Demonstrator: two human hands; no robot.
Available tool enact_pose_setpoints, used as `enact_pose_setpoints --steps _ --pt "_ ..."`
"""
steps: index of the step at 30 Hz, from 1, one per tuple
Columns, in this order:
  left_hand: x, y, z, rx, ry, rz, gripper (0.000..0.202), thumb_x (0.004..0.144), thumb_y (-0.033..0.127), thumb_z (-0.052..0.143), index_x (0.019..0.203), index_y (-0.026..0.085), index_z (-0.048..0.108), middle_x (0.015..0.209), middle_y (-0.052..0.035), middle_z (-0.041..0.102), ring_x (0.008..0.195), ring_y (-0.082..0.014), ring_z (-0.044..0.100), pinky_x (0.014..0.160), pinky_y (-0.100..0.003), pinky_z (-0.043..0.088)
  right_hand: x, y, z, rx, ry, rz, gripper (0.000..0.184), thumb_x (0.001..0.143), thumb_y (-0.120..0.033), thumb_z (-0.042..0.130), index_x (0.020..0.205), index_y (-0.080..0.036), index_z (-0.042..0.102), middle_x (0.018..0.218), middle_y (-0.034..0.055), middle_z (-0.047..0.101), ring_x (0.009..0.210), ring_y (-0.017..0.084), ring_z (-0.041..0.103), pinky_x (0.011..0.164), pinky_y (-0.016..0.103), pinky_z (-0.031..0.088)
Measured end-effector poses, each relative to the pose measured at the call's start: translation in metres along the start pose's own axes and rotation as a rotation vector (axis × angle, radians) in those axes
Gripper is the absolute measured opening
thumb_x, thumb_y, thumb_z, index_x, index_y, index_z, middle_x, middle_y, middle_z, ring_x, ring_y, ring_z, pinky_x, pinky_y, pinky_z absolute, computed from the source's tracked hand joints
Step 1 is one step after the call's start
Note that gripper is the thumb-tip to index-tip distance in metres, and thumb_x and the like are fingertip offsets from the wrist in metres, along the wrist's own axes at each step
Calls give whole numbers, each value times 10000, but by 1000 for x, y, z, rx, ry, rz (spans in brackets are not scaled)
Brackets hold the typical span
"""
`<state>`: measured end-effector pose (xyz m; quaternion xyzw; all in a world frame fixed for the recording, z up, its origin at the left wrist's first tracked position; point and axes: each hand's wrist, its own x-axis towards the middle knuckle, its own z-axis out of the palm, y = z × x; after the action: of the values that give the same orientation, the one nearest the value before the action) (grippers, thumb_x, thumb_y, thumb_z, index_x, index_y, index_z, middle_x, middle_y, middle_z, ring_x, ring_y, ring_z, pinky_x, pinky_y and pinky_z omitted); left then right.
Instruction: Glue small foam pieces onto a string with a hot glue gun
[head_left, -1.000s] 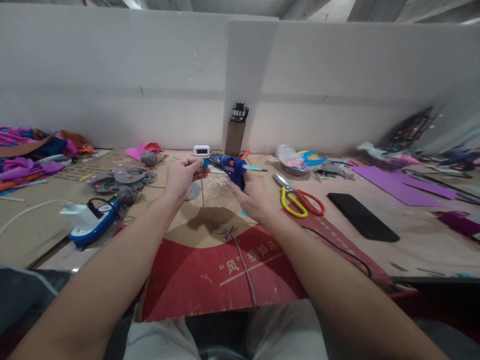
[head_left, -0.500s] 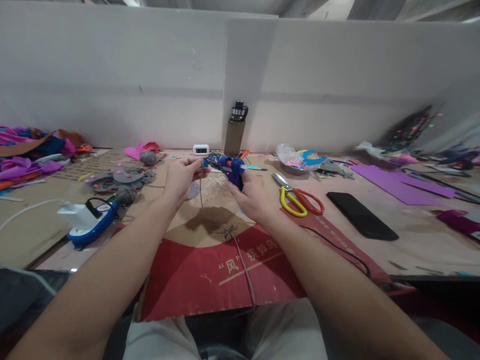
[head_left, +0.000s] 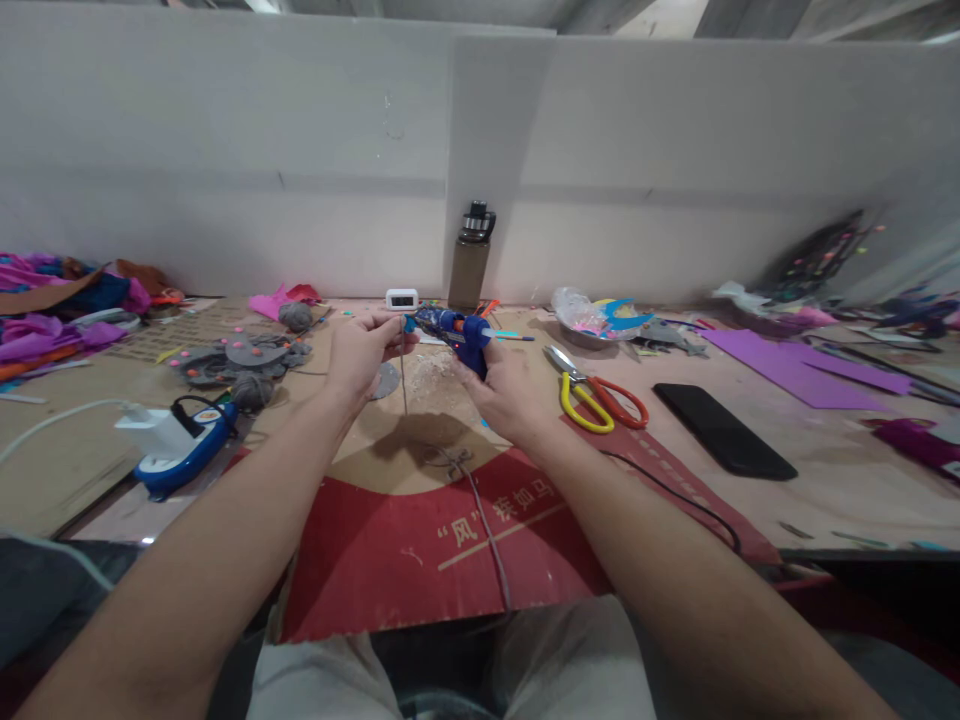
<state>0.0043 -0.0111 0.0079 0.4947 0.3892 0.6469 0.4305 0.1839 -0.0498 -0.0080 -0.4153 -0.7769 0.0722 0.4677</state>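
Note:
My right hand is wrapped round the grip of a blue hot glue gun, a pale glue stick poking out of its back end. Its nozzle points left, close to the fingertips of my left hand. Those fingertips pinch a small blue piece, partly hidden by the fingers. From there a strand of grey yarn hangs down. More grey yarn lies loosely looped below, on the red and brown cardboard. A grey disc lies by my left hand.
Scissors with yellow and red handles and a black phone lie to the right. A blue power strip with a white plug sits left. Behind stand a bottle and a small white display. Purple sheets lie far right.
Both hands stay almost in place. The blue piece at my left fingertips shows a little more clearly, and the glue gun has barely shifted.

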Motion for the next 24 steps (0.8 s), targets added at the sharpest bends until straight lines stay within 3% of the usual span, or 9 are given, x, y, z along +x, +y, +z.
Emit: enact_pose_setpoints --steps 9,24 --pt "1 3 0 5 37 -17 112 692 213 657 739 118 623 628 -39 647 588 -129 641 638 -271 527 0 3 1 23 3 28 270 840 -366 469 1035 -189 530 855 84 643 745 209 577 660 338 442" --pt "-1 0 2 14 -25 -24 162 679 244 683 743 104 632 656 -38 640 586 -119 636 600 -236 513 -1 -4 0 41 -7 3 328 850 -375 460 1129 -210 508 939 95 644 811 221 587 705 366 458"
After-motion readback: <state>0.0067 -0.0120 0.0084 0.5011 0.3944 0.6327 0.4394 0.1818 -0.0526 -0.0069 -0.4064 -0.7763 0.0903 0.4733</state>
